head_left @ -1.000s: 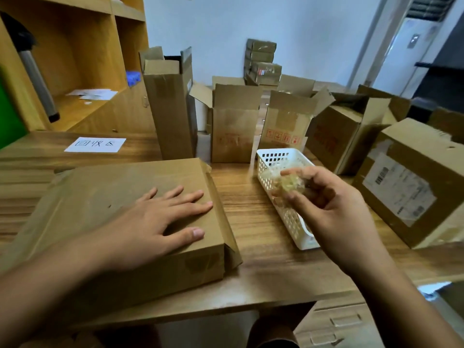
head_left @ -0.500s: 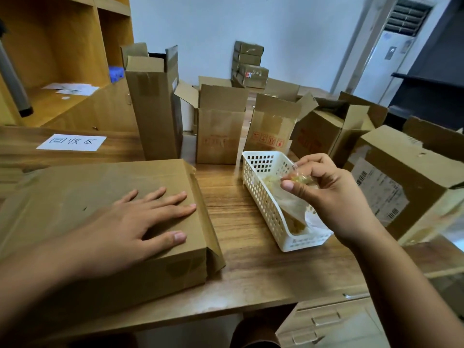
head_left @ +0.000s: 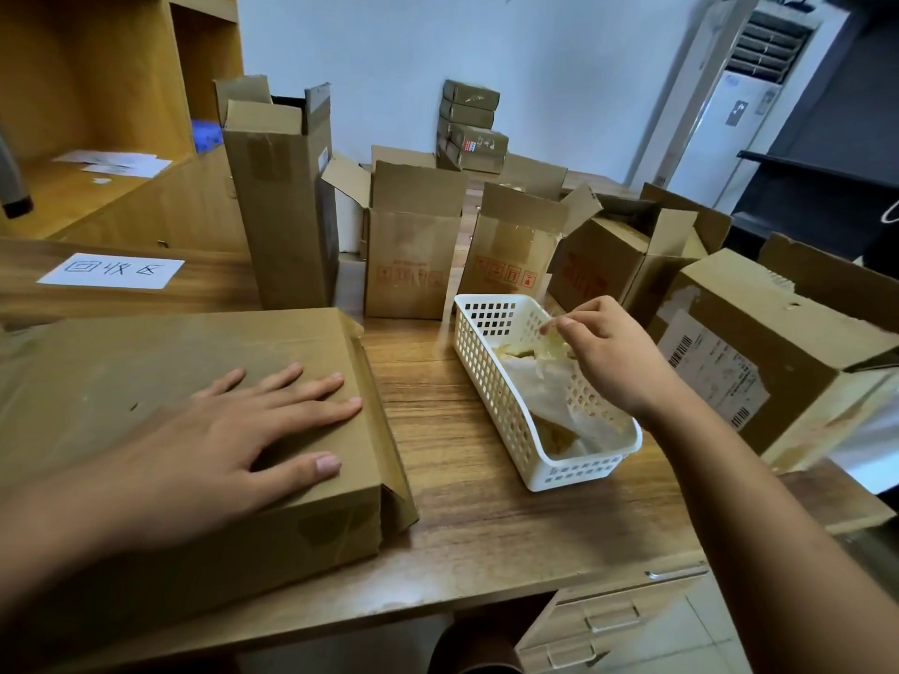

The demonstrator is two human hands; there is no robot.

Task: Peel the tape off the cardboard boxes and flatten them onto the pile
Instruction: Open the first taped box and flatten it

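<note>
**Left hand flat on the lying box, right hand holds tape over the basket**

The wooden desk (head_left: 462,430) has a streaked brown grain. On its left part lies a large cardboard box (head_left: 146,372), matte brown and a little dusty. Its long axis runs from left to right, and its open end with loose flaps points right, toward the basket. The left hand (head_left: 233,440) rests palm down on the top face of this box, near the flap end. Its fingers are straight and spread, and the thumb lies close to the near edge.

Behind, several opened boxes (head_left: 413,245) stand upright in a row.

To the right of the lying box stands a white plastic basket (head_left: 491,381) with a wall of square holes. Crumpled tape and white paper lie inside it. The right hand (head_left: 613,357) is over the far half of the basket. Its thumb and forefinger pinch a strip of tape (head_left: 552,340), which is thin, yellowish, half transparent and wrinkled. The strip hangs down from the fingertips into the basket.
</note>
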